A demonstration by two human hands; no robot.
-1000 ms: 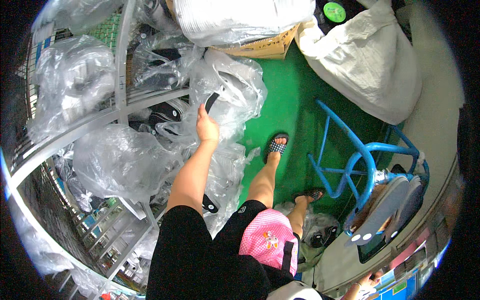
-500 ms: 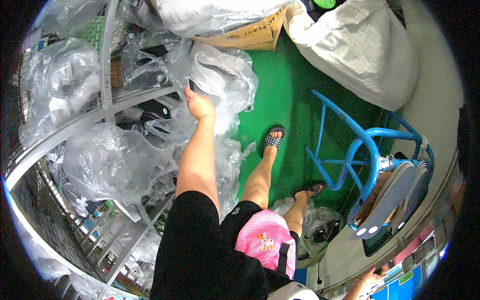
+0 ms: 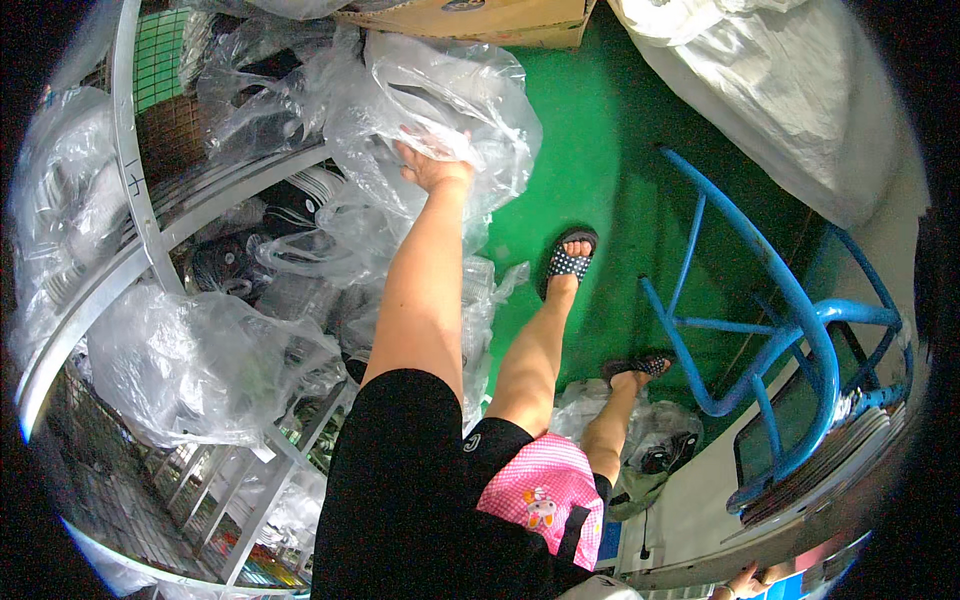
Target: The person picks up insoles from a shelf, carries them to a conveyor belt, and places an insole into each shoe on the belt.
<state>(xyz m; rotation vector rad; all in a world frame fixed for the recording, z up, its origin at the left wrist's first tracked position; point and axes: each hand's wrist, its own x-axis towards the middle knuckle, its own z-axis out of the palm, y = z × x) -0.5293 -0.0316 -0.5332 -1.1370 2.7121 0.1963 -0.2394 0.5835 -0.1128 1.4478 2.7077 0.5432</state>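
My left hand (image 3: pixel 437 168) reaches forward into the loose film of a clear plastic bag (image 3: pixel 490 90). Its thumb and fingers look spread apart, partly veiled by the plastic. Pale, curved shapes show inside the bag, too wrinkled over to name. Just left of it, more clear bags (image 3: pixel 270 95) cover dark items. My right hand (image 3: pixel 748 582), with a band at the wrist, is at the lower right edge; its fingers are too small and cut off to read.
A metal rack (image 3: pixel 150 235) with filled plastic bags (image 3: pixel 200 360) stands on the left. A cardboard box (image 3: pixel 500 22) and a big white sack (image 3: pixel 790 100) are at the far side. A blue tubular frame (image 3: pixel 800 320) stands on the right, beside stacked flat grey pieces (image 3: pixel 840 470).
My left hand has moved forward and slightly right, from the bag's near left side into its film. The view has shifted; my right hand sits lower at the edge.
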